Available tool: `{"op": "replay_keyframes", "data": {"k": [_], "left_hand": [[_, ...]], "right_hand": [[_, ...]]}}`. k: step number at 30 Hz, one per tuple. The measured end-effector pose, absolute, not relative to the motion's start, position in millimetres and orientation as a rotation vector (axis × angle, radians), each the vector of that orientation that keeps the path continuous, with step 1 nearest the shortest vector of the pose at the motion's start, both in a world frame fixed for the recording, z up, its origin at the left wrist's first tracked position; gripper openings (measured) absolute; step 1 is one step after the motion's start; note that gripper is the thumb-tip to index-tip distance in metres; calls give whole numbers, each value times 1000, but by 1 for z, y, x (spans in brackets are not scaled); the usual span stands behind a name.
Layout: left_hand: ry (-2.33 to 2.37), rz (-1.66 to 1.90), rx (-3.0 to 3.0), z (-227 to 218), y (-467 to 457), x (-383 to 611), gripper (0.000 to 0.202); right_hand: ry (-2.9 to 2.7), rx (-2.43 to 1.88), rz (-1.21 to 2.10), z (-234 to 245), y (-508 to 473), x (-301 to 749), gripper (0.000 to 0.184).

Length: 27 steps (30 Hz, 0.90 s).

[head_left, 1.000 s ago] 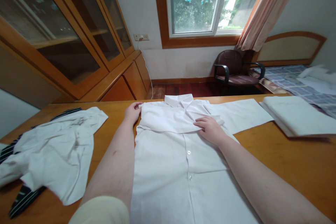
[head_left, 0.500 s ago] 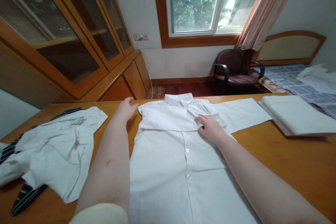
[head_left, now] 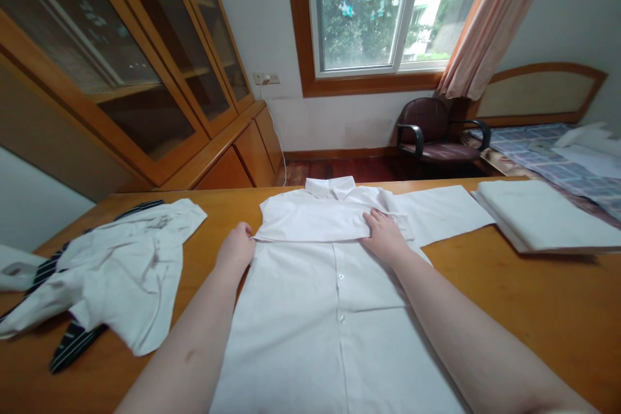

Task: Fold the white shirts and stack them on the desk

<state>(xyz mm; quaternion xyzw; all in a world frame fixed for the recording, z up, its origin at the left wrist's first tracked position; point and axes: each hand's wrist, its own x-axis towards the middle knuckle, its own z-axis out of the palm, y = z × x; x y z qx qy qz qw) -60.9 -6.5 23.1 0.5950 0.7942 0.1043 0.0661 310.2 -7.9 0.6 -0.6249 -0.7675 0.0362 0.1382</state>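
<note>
A white button-up shirt (head_left: 286, 330) lies front side up on the wooden table, collar toward the far edge. One sleeve (head_left: 310, 220) is folded across its chest, and the other (head_left: 439, 210) stretches out to the right. At the left edge of the folded sleeve, my left hand (head_left: 236, 249) is closed, pinching the cloth; its fingertips are partly hidden. My right hand (head_left: 385, 237) rests flat on the right end of the folded sleeve, fingers stretched out.
A crumpled white garment (head_left: 130, 272) with black striped cloth lies on the left. Folded white cloth (head_left: 548, 213) sits at the table's right. Beyond the table (head_left: 528, 297) stand a glass-door cabinet (head_left: 228, 168), an office chair (head_left: 427, 129) and a bed (head_left: 528, 142).
My left hand has come down and nearer, from beside the shirt's shoulder to the left edge of the folded sleeve. The sleeve across the chest lies smoother. My right hand has flattened out.
</note>
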Motion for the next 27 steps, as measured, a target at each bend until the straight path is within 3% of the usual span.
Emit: {"op": "replay_keyframes", "data": {"k": [5,11,17,22,27], "left_hand": [[2174,143,1863,38,-7,-73,10],[2130,198,1849,38,-12,-61,34],[2233,496,1933,13,-12,-50,25],[2100,495,2077,14,-11,-52,20],[1999,372,2227,19,-12,-53,26]], "right_hand": [[-2241,-1812,103,-3,-6,312,57],[-2198,-1876,33,1,-9,309,57],[-2254,-1816,103,5,-9,310,58],[-2220,-1840,108,1,-5,313,45],[-2175,-1854,31,-6,-2,315,47]]}}
